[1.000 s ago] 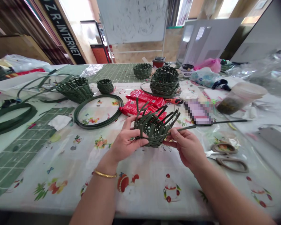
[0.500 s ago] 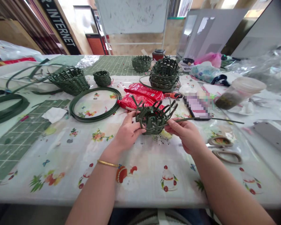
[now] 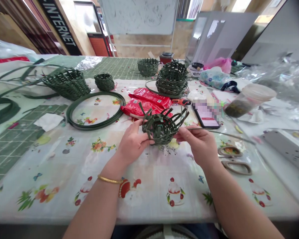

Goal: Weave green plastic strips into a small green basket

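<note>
A small, half-woven dark green basket with loose strip ends sticking up from its rim is between my hands, low over the tablecloth. My left hand grips its left side, the thumb on the near wall and the fingers behind. At the basket's right edge, my right hand pinches a long green weaving strip between thumb and fingers. That strip trails off to the right past the hand. The fingertips on the far side of the basket are hidden.
Behind the basket lie red packets and an orange-handled tool. A coil of green strip is at left, finished baskets farther back. To the right are a phone, scissors, a plastic tub and a power strip.
The view has shifted slightly to the right. The trailing strip beyond my right hand now slopes downward more. Both hands keep their grips on the basket and strip.
</note>
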Tool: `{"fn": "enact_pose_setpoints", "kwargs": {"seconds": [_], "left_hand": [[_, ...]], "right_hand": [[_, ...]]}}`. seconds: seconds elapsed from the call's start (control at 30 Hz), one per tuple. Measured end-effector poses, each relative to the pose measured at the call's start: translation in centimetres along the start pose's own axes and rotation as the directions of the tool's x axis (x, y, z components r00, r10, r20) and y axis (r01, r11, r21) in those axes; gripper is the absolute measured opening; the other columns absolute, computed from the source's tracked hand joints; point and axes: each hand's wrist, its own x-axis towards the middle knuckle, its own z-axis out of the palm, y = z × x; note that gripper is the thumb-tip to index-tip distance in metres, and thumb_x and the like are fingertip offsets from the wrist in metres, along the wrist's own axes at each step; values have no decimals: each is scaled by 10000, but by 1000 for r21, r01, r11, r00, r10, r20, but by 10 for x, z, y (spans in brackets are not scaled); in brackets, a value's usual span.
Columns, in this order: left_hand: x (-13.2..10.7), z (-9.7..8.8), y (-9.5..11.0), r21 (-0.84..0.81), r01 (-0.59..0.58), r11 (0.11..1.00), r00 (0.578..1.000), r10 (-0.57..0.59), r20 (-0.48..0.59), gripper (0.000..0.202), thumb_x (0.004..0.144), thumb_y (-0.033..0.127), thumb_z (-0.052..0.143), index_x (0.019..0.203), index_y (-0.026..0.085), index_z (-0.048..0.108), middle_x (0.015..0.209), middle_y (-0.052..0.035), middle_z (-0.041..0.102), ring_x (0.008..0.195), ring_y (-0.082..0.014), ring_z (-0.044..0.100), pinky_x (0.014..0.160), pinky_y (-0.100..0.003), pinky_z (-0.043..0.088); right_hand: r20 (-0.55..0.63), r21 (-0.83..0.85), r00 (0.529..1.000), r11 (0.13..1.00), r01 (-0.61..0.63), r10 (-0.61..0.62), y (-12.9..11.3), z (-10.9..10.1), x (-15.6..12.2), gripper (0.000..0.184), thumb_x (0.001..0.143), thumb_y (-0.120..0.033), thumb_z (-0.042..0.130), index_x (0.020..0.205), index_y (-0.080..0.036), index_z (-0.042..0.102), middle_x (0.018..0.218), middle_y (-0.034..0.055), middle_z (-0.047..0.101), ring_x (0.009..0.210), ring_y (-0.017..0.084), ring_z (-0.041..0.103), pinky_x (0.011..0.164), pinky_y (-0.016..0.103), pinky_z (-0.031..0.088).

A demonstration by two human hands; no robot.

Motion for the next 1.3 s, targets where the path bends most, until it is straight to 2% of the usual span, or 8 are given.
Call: {"fn": "enact_pose_setpoints", "kwargs": {"seconds": [0.23, 0.4, 0.6, 0.7, 0.87, 0.93, 1.1, 1.3], "left_hand": [[3, 2, 17, 177, -79, 981, 996, 86, -32, 208, 818, 308, 559, 771, 180, 715, 1216, -141, 444, 1128, -298, 427, 941, -506, 388], [3, 11, 29, 222, -53, 974, 997, 65, -49, 161, 806, 291, 578, 756, 201, 703, 1221, -119, 449, 1145, -296, 409, 977, -544, 336], [2, 19, 29, 79, 84, 993, 984, -70, -165, 158, 812, 270, 577, 797, 185, 709, 1170, -125, 474, 1095, -269, 464, 928, -473, 408], [2, 17, 22, -61, 203, 977, 955, -211, -208, 134, 803, 245, 592, 824, 190, 712, 1120, -105, 503, 1076, -249, 492, 924, -431, 429], [2, 9, 14, -128, 245, 961, 950, -264, -165, 150, 794, 277, 604, 856, 196, 712, 1123, -93, 501, 1108, -254, 473, 961, -442, 403], [2, 6, 13, -103, 198, 975, 969, -210, -131, 162, 803, 285, 591, 861, 192, 710, 1109, -93, 492, 1103, -251, 466, 960, -443, 398], [0, 2, 15, 5, 81, 997, 996, -80, -25, 166, 817, 282, 564, 832, 211, 713, 1131, -96, 445, 1107, -257, 432, 940, -463, 398], [1, 4, 27, 185, -121, 975, 993, 118, 28, 165, 822, 284, 551, 814, 235, 708, 1185, -100, 419, 1134, -271, 393, 1041, -600, 215]], "right_hand": [[-113, -169, 946, 944, 284, -305, -5, 4, -8, 97, 765, -275, 667, 720, -190, 677, 665, 9, 671, 449, 90, 526, 377, 225, 406], [83, -459, 679, 577, 675, -729, -12, 0, -13, 138, 739, -121, 675, 823, -230, 685, 743, 6, 666, 664, 141, 587, 602, 299, 482], [449, -346, 454, 319, 882, -769, -25, 2, -24, 271, 675, -67, 705, 911, -182, 636, 752, 48, 680, 685, 171, 582, 612, 329, 491], [453, -282, 532, 451, 847, -715, -22, 5, -25, 211, 710, -91, 668, 892, -188, 624, 724, 34, 655, 659, 151, 581, 589, 296, 491], [199, -539, 922, 749, 385, -331, -3, 0, -8, 98, 794, -241, 600, 875, -196, 630, 755, 21, 662, 669, 142, 601, 637, 292, 489], [69, -480, 986, 862, 165, -151, 3, -4, 2, 198, 792, -352, 597, 891, -182, 617, 729, 23, 652, 629, 138, 587, 594, 285, 481], [10, -84, 999, 996, 42, -41, 5, -6, 11, 225, 770, -384, 628, 825, -170, 588, 646, -10, 596, 536, 95, 520, 513, 236, 443], [-48, -211, 886, 872, 441, -460, -3, 0, -7, 27, 788, -238, 633, 796, -213, 633, 727, 0, 632, 626, 125, 564, 592, 280, 460]]}}
